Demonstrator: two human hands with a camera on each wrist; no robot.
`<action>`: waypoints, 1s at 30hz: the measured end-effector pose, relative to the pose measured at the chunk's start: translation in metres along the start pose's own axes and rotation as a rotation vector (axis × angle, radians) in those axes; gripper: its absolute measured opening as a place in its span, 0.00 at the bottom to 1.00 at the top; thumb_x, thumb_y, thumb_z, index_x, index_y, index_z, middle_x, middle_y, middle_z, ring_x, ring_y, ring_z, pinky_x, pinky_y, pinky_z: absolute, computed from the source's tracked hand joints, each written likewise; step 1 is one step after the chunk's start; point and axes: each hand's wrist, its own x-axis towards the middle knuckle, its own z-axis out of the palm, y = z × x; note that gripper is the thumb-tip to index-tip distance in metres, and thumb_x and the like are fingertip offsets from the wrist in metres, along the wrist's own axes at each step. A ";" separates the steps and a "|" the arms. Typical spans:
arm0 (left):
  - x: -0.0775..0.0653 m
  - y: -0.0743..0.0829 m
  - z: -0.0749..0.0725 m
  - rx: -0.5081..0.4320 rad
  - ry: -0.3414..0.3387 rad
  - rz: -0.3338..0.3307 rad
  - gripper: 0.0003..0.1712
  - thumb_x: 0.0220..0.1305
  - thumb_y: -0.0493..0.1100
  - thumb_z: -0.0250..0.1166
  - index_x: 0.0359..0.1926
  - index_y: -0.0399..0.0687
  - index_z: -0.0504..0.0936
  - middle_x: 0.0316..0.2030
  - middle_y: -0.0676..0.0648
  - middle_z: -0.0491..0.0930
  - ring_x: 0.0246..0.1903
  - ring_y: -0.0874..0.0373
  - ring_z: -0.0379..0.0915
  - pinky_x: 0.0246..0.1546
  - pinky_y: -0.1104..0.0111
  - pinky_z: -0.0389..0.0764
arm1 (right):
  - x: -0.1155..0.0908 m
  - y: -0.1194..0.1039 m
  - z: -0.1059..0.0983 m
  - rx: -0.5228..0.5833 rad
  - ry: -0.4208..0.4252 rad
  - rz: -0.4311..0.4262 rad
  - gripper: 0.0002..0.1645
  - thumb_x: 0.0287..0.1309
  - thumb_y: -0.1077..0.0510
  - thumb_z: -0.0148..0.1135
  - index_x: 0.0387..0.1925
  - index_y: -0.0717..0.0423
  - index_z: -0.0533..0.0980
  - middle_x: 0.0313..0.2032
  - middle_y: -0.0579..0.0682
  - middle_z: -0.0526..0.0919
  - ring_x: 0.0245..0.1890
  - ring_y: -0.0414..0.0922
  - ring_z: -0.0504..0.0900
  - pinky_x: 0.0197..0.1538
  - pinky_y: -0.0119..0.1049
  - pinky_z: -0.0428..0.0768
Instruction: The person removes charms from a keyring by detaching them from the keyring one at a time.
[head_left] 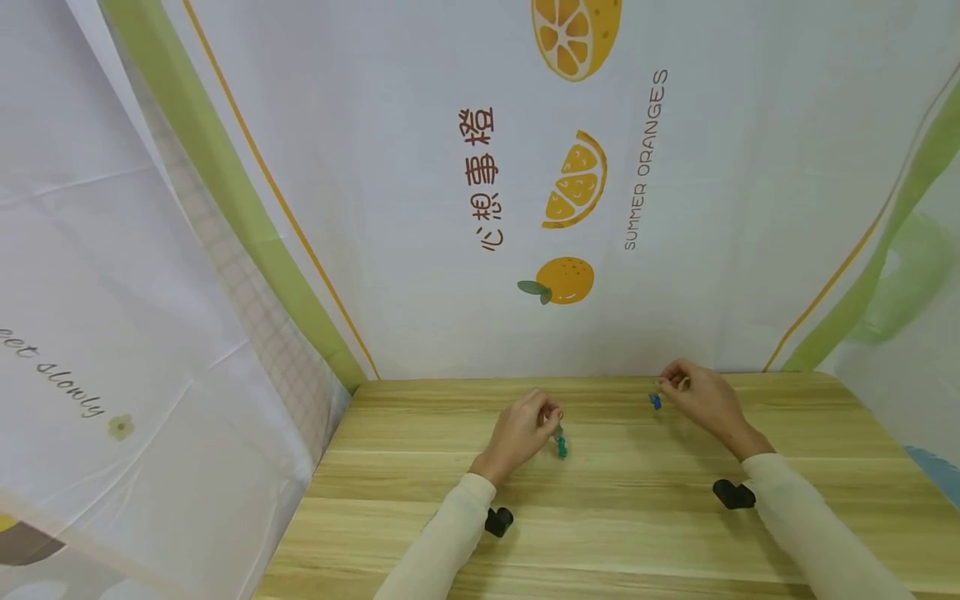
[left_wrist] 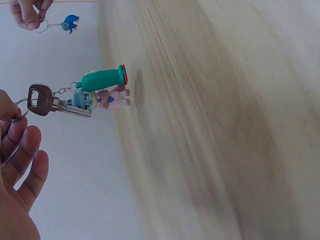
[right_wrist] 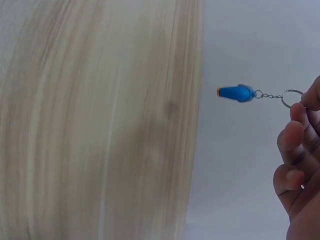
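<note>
My left hand [head_left: 520, 431] pinches a metal key ring [left_wrist: 21, 109] above the table. From it hang a key [left_wrist: 45, 100] with a brown head and a short chain bearing a green charm [left_wrist: 102, 79] with a red end. Beside that charm is a small pink and blue figure [left_wrist: 110, 98]. Further right and toward the back edge, my right hand [head_left: 705, 400] pinches another key ring [right_wrist: 290, 98]. A blue charm [right_wrist: 237, 93] with an orange tip dangles from its chain, clear of the tabletop.
Both hands are over a wood-grain table [head_left: 622, 533]. A white cloth [head_left: 420, 317] printed with oranges hangs along its back edge, and another printed cloth [head_left: 150, 275] hangs at the left. Black pieces [head_left: 733, 494] show at both wrists.
</note>
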 end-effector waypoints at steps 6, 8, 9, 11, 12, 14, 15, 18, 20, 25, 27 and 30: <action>0.001 0.000 -0.002 -0.004 -0.013 -0.016 0.05 0.78 0.42 0.65 0.45 0.48 0.86 0.38 0.52 0.84 0.31 0.68 0.74 0.31 0.81 0.73 | 0.001 0.008 -0.002 -0.004 -0.009 0.023 0.10 0.74 0.56 0.62 0.45 0.59 0.82 0.38 0.56 0.88 0.32 0.46 0.84 0.32 0.39 0.77; 0.001 0.000 -0.002 -0.003 -0.015 -0.017 0.05 0.78 0.42 0.65 0.45 0.48 0.86 0.38 0.52 0.84 0.31 0.67 0.74 0.31 0.81 0.74 | 0.001 0.011 -0.002 -0.013 -0.011 0.030 0.10 0.74 0.55 0.61 0.45 0.59 0.82 0.38 0.56 0.88 0.32 0.46 0.84 0.33 0.39 0.77; 0.001 0.000 -0.002 -0.003 -0.015 -0.017 0.05 0.78 0.42 0.65 0.45 0.47 0.86 0.38 0.52 0.85 0.31 0.67 0.74 0.31 0.81 0.74 | 0.001 0.012 -0.002 -0.018 -0.014 0.032 0.11 0.74 0.55 0.61 0.45 0.59 0.82 0.38 0.56 0.88 0.33 0.46 0.84 0.33 0.39 0.77; 0.001 0.000 -0.003 0.000 -0.017 -0.018 0.05 0.78 0.42 0.65 0.46 0.47 0.86 0.39 0.52 0.85 0.31 0.67 0.75 0.31 0.81 0.74 | 0.001 0.015 -0.002 -0.022 -0.019 0.035 0.12 0.74 0.55 0.60 0.45 0.60 0.82 0.38 0.57 0.88 0.33 0.46 0.84 0.33 0.39 0.77; 0.001 0.000 -0.003 0.003 -0.016 -0.018 0.05 0.78 0.42 0.65 0.45 0.48 0.86 0.38 0.52 0.84 0.31 0.67 0.75 0.31 0.81 0.74 | 0.001 0.016 -0.003 -0.020 -0.023 0.039 0.12 0.75 0.55 0.60 0.45 0.60 0.82 0.39 0.57 0.88 0.33 0.46 0.84 0.33 0.39 0.77; 0.001 0.000 -0.003 0.008 -0.015 -0.018 0.06 0.78 0.42 0.64 0.45 0.48 0.86 0.38 0.52 0.84 0.31 0.67 0.74 0.31 0.81 0.73 | 0.001 0.019 -0.003 -0.018 -0.030 0.045 0.13 0.75 0.54 0.60 0.46 0.61 0.82 0.39 0.58 0.88 0.34 0.47 0.84 0.33 0.39 0.77; 0.001 0.000 -0.004 0.011 -0.014 -0.017 0.05 0.78 0.42 0.64 0.45 0.48 0.86 0.38 0.52 0.84 0.31 0.67 0.74 0.30 0.82 0.73 | 0.001 0.021 -0.003 -0.017 -0.033 0.051 0.13 0.75 0.54 0.60 0.46 0.61 0.82 0.40 0.58 0.88 0.34 0.47 0.84 0.34 0.39 0.77; 0.002 0.000 -0.004 0.020 -0.009 -0.013 0.05 0.78 0.42 0.64 0.45 0.48 0.86 0.38 0.53 0.84 0.30 0.68 0.74 0.30 0.82 0.72 | 0.000 0.027 -0.004 -0.016 -0.038 0.065 0.14 0.75 0.53 0.59 0.47 0.61 0.82 0.41 0.59 0.88 0.35 0.48 0.84 0.33 0.39 0.77; 0.002 0.000 -0.003 0.020 -0.006 -0.011 0.05 0.78 0.42 0.65 0.45 0.48 0.86 0.38 0.53 0.84 0.30 0.68 0.74 0.29 0.82 0.72 | -0.001 0.032 -0.004 -0.021 -0.040 0.074 0.14 0.75 0.53 0.59 0.48 0.61 0.82 0.41 0.59 0.88 0.35 0.48 0.84 0.33 0.38 0.77; 0.002 -0.001 -0.003 0.018 -0.001 -0.008 0.04 0.77 0.42 0.66 0.44 0.48 0.86 0.37 0.53 0.85 0.30 0.67 0.73 0.29 0.82 0.70 | -0.004 0.040 -0.005 -0.021 -0.053 0.088 0.16 0.75 0.53 0.58 0.48 0.62 0.81 0.42 0.60 0.88 0.36 0.49 0.85 0.32 0.37 0.77; 0.002 -0.001 -0.003 0.020 0.000 -0.006 0.05 0.77 0.42 0.65 0.44 0.48 0.86 0.37 0.53 0.85 0.30 0.68 0.73 0.29 0.83 0.70 | -0.006 0.042 -0.005 -0.018 -0.063 0.091 0.17 0.76 0.52 0.58 0.49 0.63 0.81 0.43 0.61 0.87 0.37 0.50 0.85 0.33 0.38 0.77; 0.001 -0.001 -0.003 0.024 0.005 0.001 0.05 0.78 0.42 0.65 0.44 0.47 0.86 0.37 0.52 0.85 0.29 0.68 0.73 0.29 0.83 0.70 | -0.008 0.047 -0.006 -0.021 -0.076 0.099 0.18 0.76 0.52 0.57 0.50 0.64 0.81 0.43 0.62 0.87 0.36 0.50 0.84 0.32 0.38 0.77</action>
